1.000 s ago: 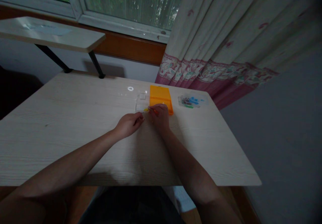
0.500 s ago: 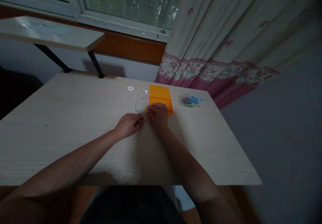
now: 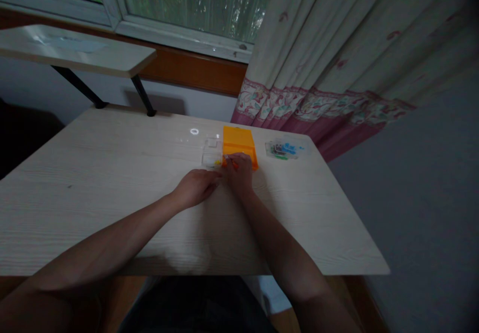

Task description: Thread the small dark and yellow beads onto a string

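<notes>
An orange box (image 3: 238, 135) stands with its lid up near the far edge of the table. Over its front compartment is my right hand (image 3: 240, 171), fingers drawn together; whatever they hold is too small or hidden. Against the box's left side sits a clear plastic case (image 3: 207, 152), also open, with small yellow pieces (image 3: 217, 162) in its front right part. My left hand (image 3: 198, 186) is closed just in front of the case, its fingertips close to my right hand. I cannot make out what the left fingers hold.
To the right lies a clear tray (image 3: 268, 150) with dark, blue and green small pieces (image 3: 288, 148). A raised shelf (image 3: 93, 54) on black legs is at the back left. The curtain (image 3: 299, 103) hangs behind the table's (image 3: 112, 173) right rear corner.
My right hand has shifted slightly right, from the edge of the clear case to the orange box, uncovering more of the yellow pieces. My left hand has also moved a little right.
</notes>
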Tool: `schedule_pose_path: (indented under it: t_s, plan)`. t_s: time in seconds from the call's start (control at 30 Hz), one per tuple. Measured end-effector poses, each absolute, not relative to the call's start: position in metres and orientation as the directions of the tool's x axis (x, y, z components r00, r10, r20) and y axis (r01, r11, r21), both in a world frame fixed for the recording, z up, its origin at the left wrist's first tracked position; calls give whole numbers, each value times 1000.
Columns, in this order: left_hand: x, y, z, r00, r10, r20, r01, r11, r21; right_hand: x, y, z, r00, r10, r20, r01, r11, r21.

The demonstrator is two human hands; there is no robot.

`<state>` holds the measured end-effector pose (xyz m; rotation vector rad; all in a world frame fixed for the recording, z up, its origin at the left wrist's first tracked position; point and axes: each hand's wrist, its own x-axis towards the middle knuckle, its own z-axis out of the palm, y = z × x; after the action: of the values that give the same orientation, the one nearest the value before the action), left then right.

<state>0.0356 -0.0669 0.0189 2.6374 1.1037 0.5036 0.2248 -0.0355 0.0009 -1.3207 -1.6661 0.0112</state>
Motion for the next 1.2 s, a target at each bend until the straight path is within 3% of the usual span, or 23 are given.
schedule_pose_path:
  t_s: [0.17,0.3,0.53,0.8,1.2]
  plan:
    - [38,-68,21,720,674,166,651,-739,175,224,-38,3,66,753,655,742,402,-537]
    - [38,-68,19,736,657,163,648,-754,111,224,-39,4,64,755,653,739,404,-539]
    - [38,-67,18,724,668,171,649,-744,158,223,-37,3,69,755,652,724,412,-553]
    - [39,-68,25,672,717,185,653,-691,309,224,-37,1,65,745,664,733,416,-538]
    - [42,-68,28,659,739,140,714,-673,194,224,-37,4,62,752,657,732,413,-542]
